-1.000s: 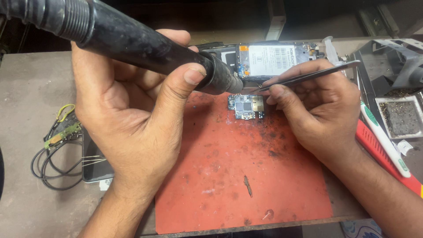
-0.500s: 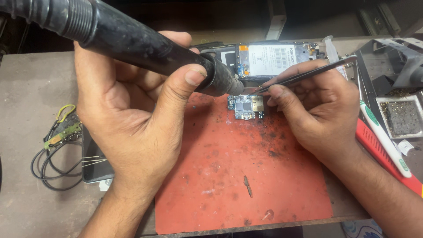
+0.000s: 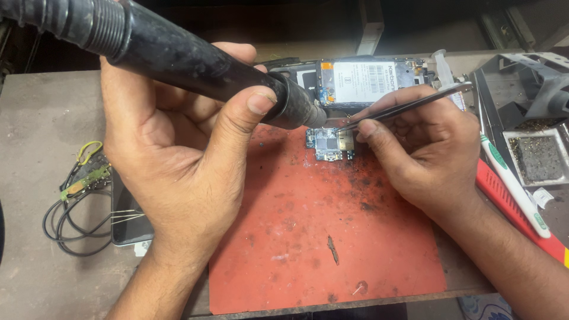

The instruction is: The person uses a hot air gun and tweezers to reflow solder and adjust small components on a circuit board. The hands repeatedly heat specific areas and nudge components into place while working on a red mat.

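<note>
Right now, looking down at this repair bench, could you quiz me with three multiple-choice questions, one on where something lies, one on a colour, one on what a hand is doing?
1. Where does the small circuit board lie?
A. on the mat's upper edge
B. on the bare bench at the left
C. inside the grey tray

2. What colour is the work mat?
A. green
B. red
C. blue

3. What is the right hand doing?
A. lying flat and empty
B. pinching tweezers
C. gripping a toothbrush

Answers:
1 A, the board sits at the mat's top, under the nozzle of the hot-air tool that the left hand grips.
2 B, the mat is red with dark scorch marks.
3 B, its fingers close on the tweezers, tips at the board.
</note>
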